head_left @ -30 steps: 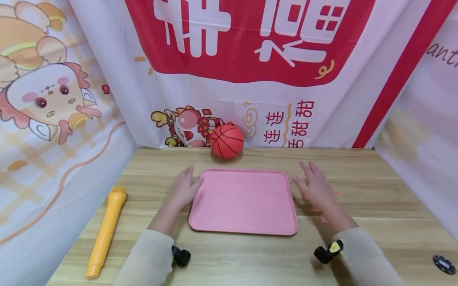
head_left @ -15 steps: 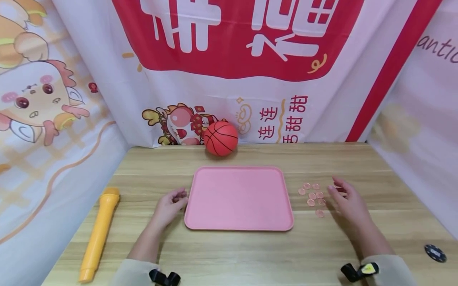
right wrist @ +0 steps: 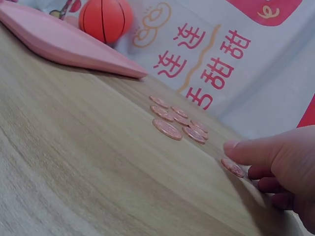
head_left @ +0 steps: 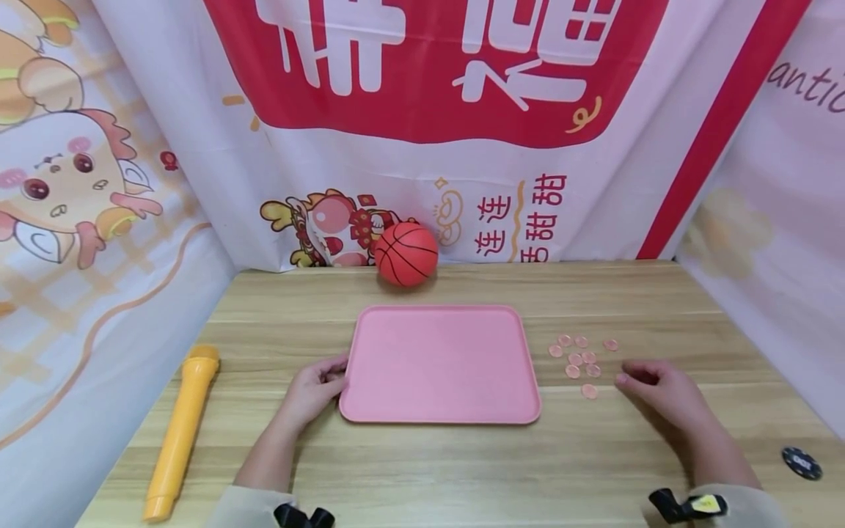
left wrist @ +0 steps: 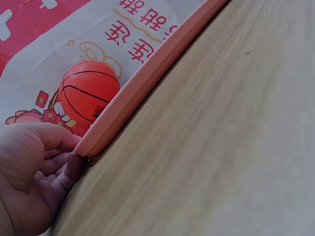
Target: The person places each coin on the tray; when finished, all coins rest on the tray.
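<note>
A pink rectangular tray (head_left: pixel 439 367) lies flat on the wooden table. At its near-left side my left hand (head_left: pixel 310 392) holds the rim; in the left wrist view the thumb meets the tray's corner (left wrist: pixel 93 142) with the other fingers curled below. To the right of the tray lie several copper-coloured coins (head_left: pixel 575 358), loosely clustered. My right hand (head_left: pixel 667 392) rests beside them with loosely curled fingers and no visible object in its grasp. In the right wrist view one coin (right wrist: pixel 232 167) lies on the table just past the thumb.
A red toy basketball (head_left: pixel 405 254) stands behind the tray against the printed curtain (head_left: pixel 409 183). A yellow microphone (head_left: pixel 181 433) lies at the left. Near the right edge is a black chip (head_left: pixel 802 463). Fabric walls border the table (head_left: pixel 436 469) on both sides.
Both hands started beside the tray. My right hand moved right and nearer, past the coins, uncovering them. The left hand slid nearer along the tray's side and took its rim.
</note>
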The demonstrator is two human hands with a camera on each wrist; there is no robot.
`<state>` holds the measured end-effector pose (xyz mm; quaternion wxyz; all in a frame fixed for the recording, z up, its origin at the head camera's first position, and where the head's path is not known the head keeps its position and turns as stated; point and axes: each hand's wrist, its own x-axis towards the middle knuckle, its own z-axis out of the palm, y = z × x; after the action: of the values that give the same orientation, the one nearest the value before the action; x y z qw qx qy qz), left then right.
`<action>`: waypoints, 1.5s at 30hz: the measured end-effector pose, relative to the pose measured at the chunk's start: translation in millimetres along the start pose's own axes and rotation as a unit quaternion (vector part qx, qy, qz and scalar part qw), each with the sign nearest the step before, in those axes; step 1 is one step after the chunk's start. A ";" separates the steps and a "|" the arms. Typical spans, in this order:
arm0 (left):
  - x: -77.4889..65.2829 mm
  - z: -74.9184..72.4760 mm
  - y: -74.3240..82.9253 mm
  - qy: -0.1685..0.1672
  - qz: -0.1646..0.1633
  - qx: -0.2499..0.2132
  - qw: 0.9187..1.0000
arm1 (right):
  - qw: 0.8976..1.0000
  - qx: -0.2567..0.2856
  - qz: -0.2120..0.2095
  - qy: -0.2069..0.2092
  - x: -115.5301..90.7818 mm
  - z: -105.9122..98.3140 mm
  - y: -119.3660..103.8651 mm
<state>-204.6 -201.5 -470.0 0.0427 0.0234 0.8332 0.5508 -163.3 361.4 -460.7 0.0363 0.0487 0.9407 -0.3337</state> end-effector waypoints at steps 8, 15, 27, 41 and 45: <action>-2.0 0.6 -0.1 -0.003 -0.008 -0.023 1.000 | 0.999 -0.045 -0.013 0.002 3.5 -0.2 2.0; -1.8 1.0 0.0 -0.005 -0.009 -0.026 1.000 | 0.999 -0.051 -0.015 0.008 4.9 0.9 1.9; -1.2 0.6 -3.0 -0.001 -0.006 -0.005 1.000 | 0.998 -0.045 -0.018 0.026 3.7 2.3 -4.2; -2.7 0.1 -2.8 0.004 -0.004 0.000 1.000 | 0.990 0.134 -0.021 0.024 5.2 -1.0 -34.5; -2.3 0.3 -3.8 0.002 -0.004 0.005 1.000 | 0.990 0.137 -0.033 -0.002 11.7 3.9 -59.9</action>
<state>-202.2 -202.9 -473.5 0.0434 0.0191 0.8364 0.5461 -181.8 313.4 -427.5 0.0197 0.0219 0.8872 -0.4605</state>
